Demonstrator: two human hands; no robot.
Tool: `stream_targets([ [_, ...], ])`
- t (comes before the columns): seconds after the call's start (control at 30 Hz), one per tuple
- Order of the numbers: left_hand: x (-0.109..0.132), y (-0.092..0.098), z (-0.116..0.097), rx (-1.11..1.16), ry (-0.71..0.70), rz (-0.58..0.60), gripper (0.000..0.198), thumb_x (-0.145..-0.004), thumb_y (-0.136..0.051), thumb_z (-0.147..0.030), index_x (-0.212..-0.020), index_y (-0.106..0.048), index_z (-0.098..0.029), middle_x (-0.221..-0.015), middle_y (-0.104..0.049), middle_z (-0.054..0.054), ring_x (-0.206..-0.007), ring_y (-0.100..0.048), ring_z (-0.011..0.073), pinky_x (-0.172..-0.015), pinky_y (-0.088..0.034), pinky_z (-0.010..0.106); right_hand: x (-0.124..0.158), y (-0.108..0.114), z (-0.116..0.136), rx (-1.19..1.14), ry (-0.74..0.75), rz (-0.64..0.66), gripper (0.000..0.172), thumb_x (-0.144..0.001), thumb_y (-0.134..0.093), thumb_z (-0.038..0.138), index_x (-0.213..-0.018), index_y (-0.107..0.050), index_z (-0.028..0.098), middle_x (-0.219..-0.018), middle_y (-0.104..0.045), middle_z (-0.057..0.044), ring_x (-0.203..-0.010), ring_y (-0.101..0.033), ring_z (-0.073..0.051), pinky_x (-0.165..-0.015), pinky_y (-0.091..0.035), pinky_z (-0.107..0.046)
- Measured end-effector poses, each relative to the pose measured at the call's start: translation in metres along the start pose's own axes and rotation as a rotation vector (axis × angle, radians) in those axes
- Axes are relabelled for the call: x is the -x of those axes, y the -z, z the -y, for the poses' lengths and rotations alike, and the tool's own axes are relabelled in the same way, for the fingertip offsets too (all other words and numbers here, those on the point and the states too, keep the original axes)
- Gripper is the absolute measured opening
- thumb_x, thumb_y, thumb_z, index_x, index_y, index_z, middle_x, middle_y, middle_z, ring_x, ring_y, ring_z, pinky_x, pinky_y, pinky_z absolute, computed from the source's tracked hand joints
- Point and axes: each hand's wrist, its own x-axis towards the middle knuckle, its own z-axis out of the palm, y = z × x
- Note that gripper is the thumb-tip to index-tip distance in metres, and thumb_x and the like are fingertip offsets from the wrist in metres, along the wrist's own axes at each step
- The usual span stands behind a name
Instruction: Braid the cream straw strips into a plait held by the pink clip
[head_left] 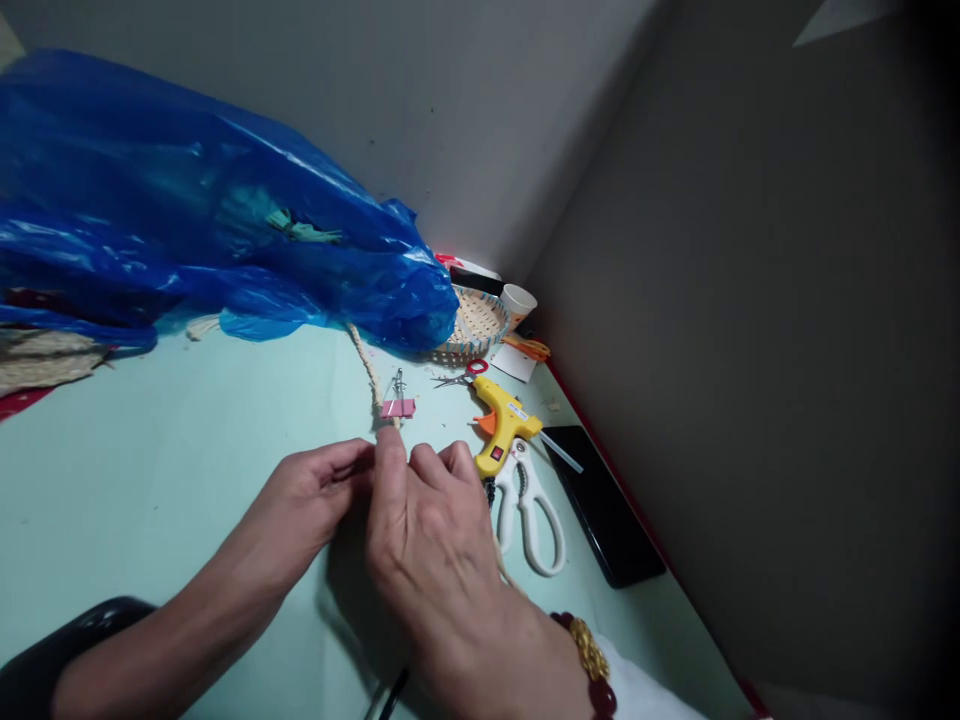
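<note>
A pale braided cord (366,366) runs down the pale green table to a pink binder clip (398,408), which is clamped at its lower end. Just below the clip, my right hand (431,520) is closed, back upward, its index finger reaching to the cord by the clip. My left hand (315,492) meets it from the left, thumb and fingers pinched together at the cord's hidden end. What lies between the fingertips is mostly covered by my right hand. A thin pale strand (510,572) comes out at the right of my right hand.
A yellow glue gun (507,425), white-handled scissors (541,520), small red-handled scissors (477,368) and a black phone (604,510) lie at the right. Behind are a woven basket (480,320), a paper cup (518,301) and a large blue plastic bag (187,190). Walls bound the back and right.
</note>
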Motion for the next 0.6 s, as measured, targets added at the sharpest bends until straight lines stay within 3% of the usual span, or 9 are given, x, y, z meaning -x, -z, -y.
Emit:
stream_targets([
  [0.13,-0.003,0.005,0.002,0.008,-0.004,0.065,0.014,-0.064,-0.084,-0.031,-0.074,-0.078,-0.023,-0.073,-0.079,-0.002,-0.073,-0.07,0.0203,-0.076,-0.056,0.026,0.004,0.005,-0.003,-0.064,-0.046,0.085,0.074,-0.078,-0.05,-0.001,-0.149,-0.034,-0.014,-0.09,-0.074,-0.018,-0.084,-0.063,-0.028,-0.085,-0.052,-0.044],
  [0.2,-0.004,0.006,-0.001,-0.004,-0.004,0.084,0.015,-0.062,-0.086,-0.029,-0.073,-0.079,-0.023,-0.075,-0.08,-0.002,-0.076,-0.071,0.0209,-0.077,-0.056,0.026,0.003,0.013,-0.008,-0.179,-0.055,0.203,0.09,-0.073,-0.057,0.005,-0.153,-0.022,-0.016,-0.094,-0.074,-0.019,-0.088,-0.064,-0.031,-0.085,-0.052,-0.045],
  [0.27,-0.004,0.006,-0.006,-0.022,-0.008,0.09,0.014,-0.061,-0.087,-0.028,-0.071,-0.079,-0.023,-0.074,-0.079,-0.002,-0.076,-0.071,0.0205,-0.076,-0.056,0.025,0.001,0.021,-0.017,-0.313,-0.073,0.297,0.092,-0.074,-0.058,0.008,-0.156,-0.02,-0.012,-0.094,-0.074,-0.019,-0.088,-0.064,-0.031,-0.078,-0.052,-0.042],
  [0.33,-0.003,0.007,-0.011,-0.043,-0.018,0.074,0.013,-0.061,-0.087,-0.027,-0.071,-0.079,-0.024,-0.072,-0.078,-0.002,-0.074,-0.07,0.0187,-0.073,-0.054,0.023,-0.002,0.027,-0.031,-0.491,-0.142,0.351,0.076,-0.083,-0.054,0.01,-0.154,-0.031,-0.001,-0.09,-0.074,-0.014,-0.08,-0.065,-0.027,-0.07,-0.049,-0.036],
  [0.4,-0.001,0.008,-0.014,-0.06,-0.011,0.045,0.013,-0.062,-0.086,-0.029,-0.072,-0.079,-0.023,-0.07,-0.077,-0.002,-0.072,-0.068,0.017,-0.067,-0.051,0.021,-0.004,0.029,-0.046,-0.67,-0.243,0.325,0.053,-0.091,-0.051,0.014,-0.143,-0.044,0.009,-0.087,-0.075,-0.008,-0.072,-0.065,-0.022,-0.066,-0.045,-0.031],
  [0.5,0.001,0.009,-0.014,-0.045,0.055,0.02,0.017,-0.064,-0.086,-0.034,-0.075,-0.078,-0.022,-0.069,-0.076,-0.001,-0.069,-0.066,0.0156,-0.063,-0.048,0.021,-0.004,0.024,-0.063,-0.844,-0.373,0.234,0.03,-0.096,-0.055,0.021,-0.125,-0.055,0.015,-0.097,-0.076,-0.007,-0.082,-0.068,-0.019,-0.071,-0.045,-0.029],
  [0.6,0.002,0.01,-0.01,-0.014,0.106,0.019,0.022,-0.062,-0.088,-0.034,-0.077,-0.076,-0.023,-0.071,-0.076,-0.002,-0.074,-0.067,0.0171,-0.068,-0.05,0.022,-0.003,0.015,-0.065,-1.035,-0.411,0.368,0.017,-0.1,-0.057,0.03,-0.11,-0.063,0.017,-0.098,-0.075,-0.006,-0.085,-0.067,-0.018,-0.073,-0.045,-0.026],
])
